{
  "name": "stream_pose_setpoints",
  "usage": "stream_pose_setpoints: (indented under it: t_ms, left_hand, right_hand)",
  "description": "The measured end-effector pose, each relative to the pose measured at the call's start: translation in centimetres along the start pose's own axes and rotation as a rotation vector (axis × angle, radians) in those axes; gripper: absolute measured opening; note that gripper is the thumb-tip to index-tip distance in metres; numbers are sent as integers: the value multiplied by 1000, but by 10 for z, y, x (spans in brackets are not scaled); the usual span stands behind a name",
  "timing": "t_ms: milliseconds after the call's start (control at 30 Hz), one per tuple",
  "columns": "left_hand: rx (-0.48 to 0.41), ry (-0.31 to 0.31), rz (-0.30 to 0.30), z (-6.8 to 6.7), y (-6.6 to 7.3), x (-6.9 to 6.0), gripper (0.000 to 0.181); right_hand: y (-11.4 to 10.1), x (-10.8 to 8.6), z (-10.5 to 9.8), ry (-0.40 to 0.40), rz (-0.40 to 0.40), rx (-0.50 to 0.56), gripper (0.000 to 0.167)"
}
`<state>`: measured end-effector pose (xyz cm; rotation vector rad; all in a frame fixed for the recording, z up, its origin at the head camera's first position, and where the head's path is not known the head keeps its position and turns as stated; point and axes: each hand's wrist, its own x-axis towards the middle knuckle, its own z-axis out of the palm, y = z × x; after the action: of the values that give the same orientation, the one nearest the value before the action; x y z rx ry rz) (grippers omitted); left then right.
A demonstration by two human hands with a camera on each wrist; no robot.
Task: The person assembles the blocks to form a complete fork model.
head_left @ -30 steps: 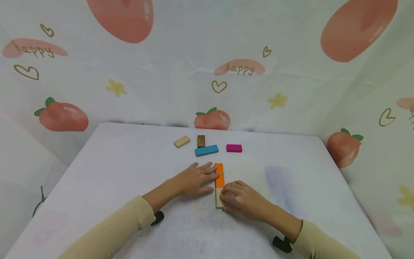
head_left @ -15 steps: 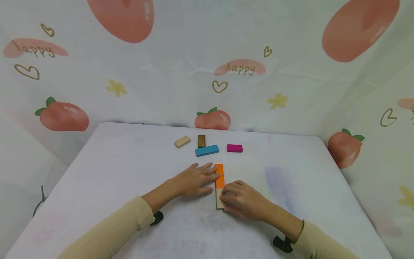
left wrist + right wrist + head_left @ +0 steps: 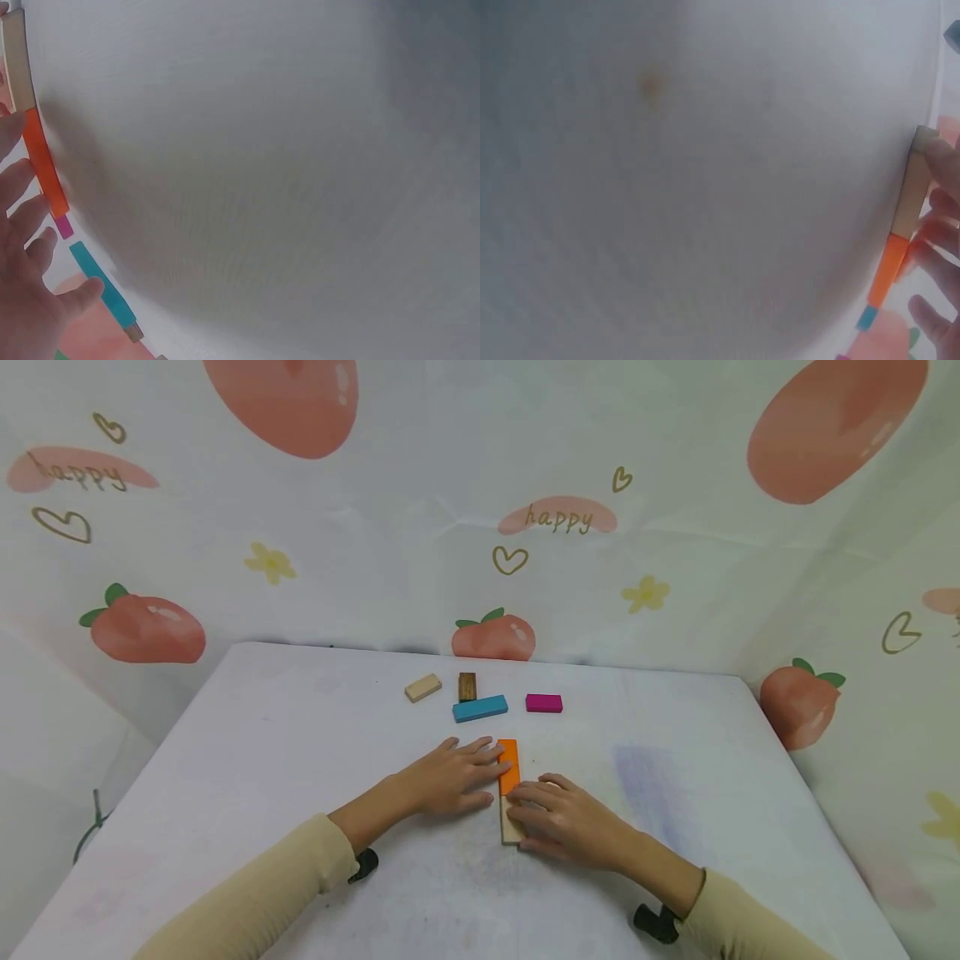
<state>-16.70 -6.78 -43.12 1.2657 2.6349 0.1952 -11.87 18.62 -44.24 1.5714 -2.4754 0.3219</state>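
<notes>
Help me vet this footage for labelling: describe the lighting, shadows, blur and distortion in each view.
Head: soft, fairly even light, orange block crisp-edged; left wrist: tabletop looks bowed, soft shadow beside that block, upper right corner dim; right wrist: similar bowing, upper left corner dim, brownish spot blurred.

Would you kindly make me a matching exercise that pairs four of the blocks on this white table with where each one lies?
Column one
1. Orange rectangular block
2. Blue rectangular block
3. Magenta rectangular block
4. Dark brown wood-grain block

Column two (places as seen in the head view)
A. Farthest right of all the blocks
B. Just beyond the blue block
C. End to end with the pale wooden block beside the right hand
D. Just in front of the brown block

Right pairs: 1-C, 2-D, 3-A, 4-B
</notes>
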Motion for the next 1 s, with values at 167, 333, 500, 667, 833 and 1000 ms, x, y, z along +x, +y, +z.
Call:
stream_pose_setpoints:
  t_ms: [167,333,500,667,833,1000]
  left_hand:
    - [1,6,5,-1,-1,0,55]
    - [-6,2,8,-2,-1,1,55]
    - [-3,3,10,-1,-2,1,54]
    - [3,7,15,0,-3,1,54]
    - [4,9,10,1,-4,1,54]
    - [5,11,10,2,-3,1,54]
  right_hand:
    - [3,0,-2,-36,-1,33,39]
    - [5,0,-4,-52,0,64,37]
    - [7,-2,-3,-49,21,81,36]
    - [8,-1,-3,-58,32,84,36]
    - [8,1,-7,-112,65,89,37]
    - [9,2,-10,-115,65,119,36]
